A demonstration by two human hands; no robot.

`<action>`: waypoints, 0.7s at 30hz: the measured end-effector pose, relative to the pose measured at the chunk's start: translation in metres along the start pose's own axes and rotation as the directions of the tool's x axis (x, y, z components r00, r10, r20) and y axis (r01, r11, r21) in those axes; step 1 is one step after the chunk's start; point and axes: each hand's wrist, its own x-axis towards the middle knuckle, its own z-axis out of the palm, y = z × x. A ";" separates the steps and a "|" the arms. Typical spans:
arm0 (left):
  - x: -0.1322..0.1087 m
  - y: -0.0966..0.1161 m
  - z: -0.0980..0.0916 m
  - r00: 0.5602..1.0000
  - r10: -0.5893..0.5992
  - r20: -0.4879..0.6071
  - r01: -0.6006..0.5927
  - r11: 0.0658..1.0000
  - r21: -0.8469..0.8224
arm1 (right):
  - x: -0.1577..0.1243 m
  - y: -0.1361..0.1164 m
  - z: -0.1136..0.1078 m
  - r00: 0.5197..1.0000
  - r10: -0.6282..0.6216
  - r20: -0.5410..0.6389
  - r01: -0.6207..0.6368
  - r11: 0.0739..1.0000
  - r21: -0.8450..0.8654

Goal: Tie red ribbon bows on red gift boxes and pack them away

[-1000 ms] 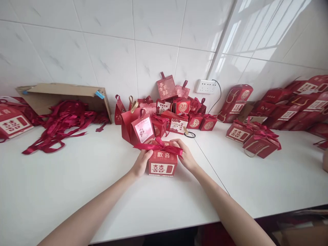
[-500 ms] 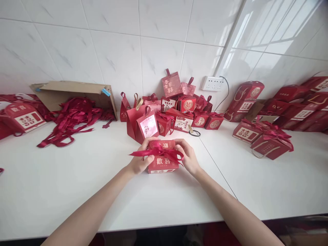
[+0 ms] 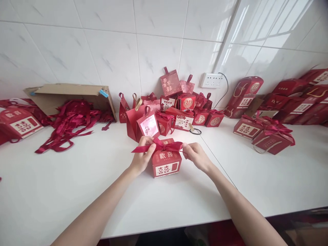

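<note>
A red gift box (image 3: 167, 167) with gold characters and a white double-happiness label stands on the white table (image 3: 164, 208). Across its top lies a dark red ribbon (image 3: 164, 146) tied in a bow. My left hand (image 3: 142, 156) is at the box's left side, its thumb and fingers closed on the left part of the ribbon. On the right, my right hand (image 3: 196, 154) pinches the right loop of the ribbon, just off the box's edge.
Several small red boxes (image 3: 200, 118) stand behind the gift box. A cardboard box (image 3: 69, 89) spills loose red ribbons (image 3: 69, 123) at the left. More red boxes (image 3: 297, 106) are stacked at the right. A power strip (image 3: 211, 80) is on the wall, and a black hair tie (image 3: 196, 132) lies below.
The gift box has tilted back so its labelled front shows more. My right hand has left the box's side and now pinches the ribbon loop. The view has shifted slightly.
</note>
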 end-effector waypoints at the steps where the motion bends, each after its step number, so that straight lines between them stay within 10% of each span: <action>1: 0.001 0.001 0.000 0.999 0.031 -0.032 -0.029 0.998 0.064 | 0.000 -0.003 0.001 0.997 0.030 0.070 -0.033 0.998 0.044; 7: 0.013 0.009 -0.020 0.999 -0.025 0.043 0.021 0.997 0.077 | 0.006 0.000 -0.006 0.960 -0.028 0.278 -0.069 0.940 0.334; 12: 0.030 0.040 -0.069 0.955 -0.263 -0.135 0.139 0.803 -0.580 | 0.010 -0.009 -0.056 0.986 -0.090 -0.138 0.154 0.796 0.585; 14: 0.038 0.067 -0.080 0.968 -0.228 -0.106 0.096 0.725 -0.682 | 0.012 -0.030 -0.070 0.977 -0.163 -0.134 0.211 0.747 0.631; 21: 0.059 0.144 -0.035 0.955 0.039 0.294 0.169 0.743 -0.647 | 0.036 -0.113 -0.036 0.956 -0.283 -0.080 0.273 0.754 0.598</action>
